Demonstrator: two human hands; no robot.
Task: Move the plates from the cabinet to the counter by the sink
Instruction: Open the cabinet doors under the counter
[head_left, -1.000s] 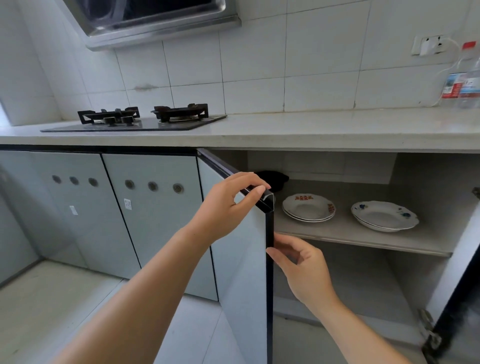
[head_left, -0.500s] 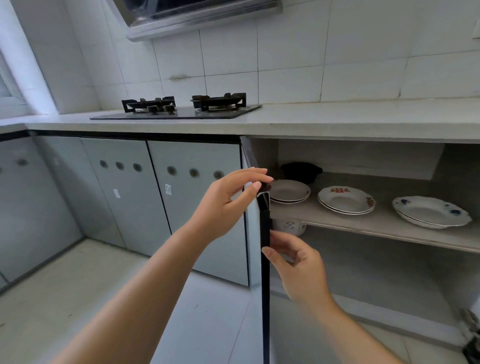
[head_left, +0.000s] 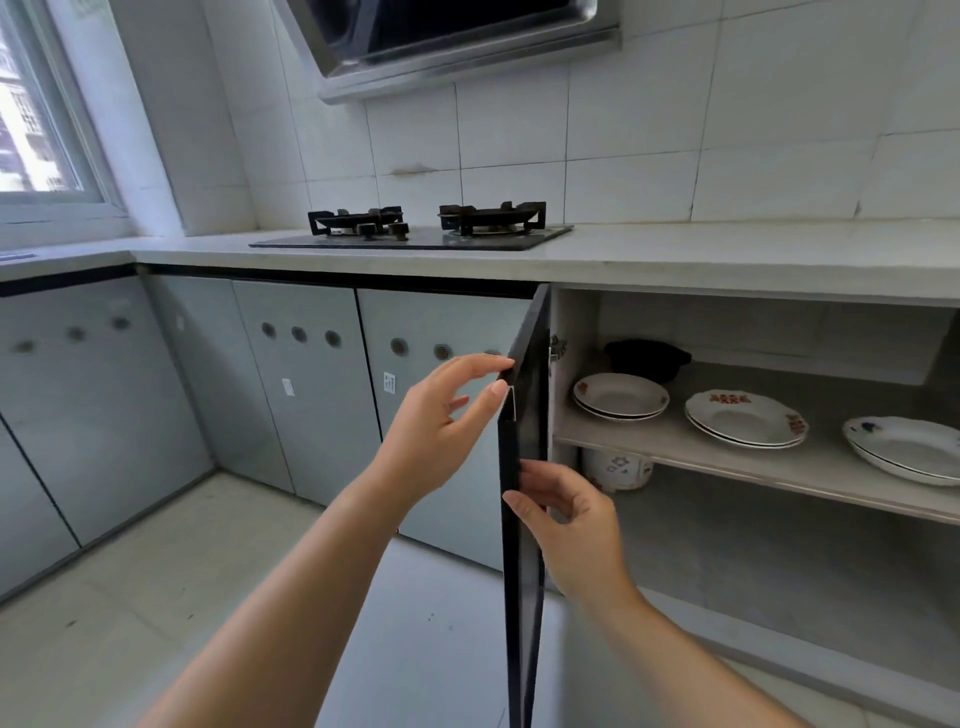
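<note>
The left grip (head_left: 441, 421) pinches the top corner of the open cabinet door (head_left: 525, 582) between thumb and forefinger. The right grip (head_left: 576, 525) curls round its edge lower down. Three stacks of plates (head_left: 745, 418) sit on the shelf (head_left: 675, 448) under the worktop (head_left: 727, 260).

Cabinet shelf (head_left: 670, 437), bearing left plates (head_left: 621, 396), middle plates (head_left: 745, 418), right plates (head_left: 906, 447), black pot (head_left: 649, 358) behind

Two arms show, one on the left and one on the right. Both are bare all the way to the near edge. The left grip (head_left: 441, 415) and the right grip (head_left: 571, 530) are bare too. The nails look short and plain.
</note>
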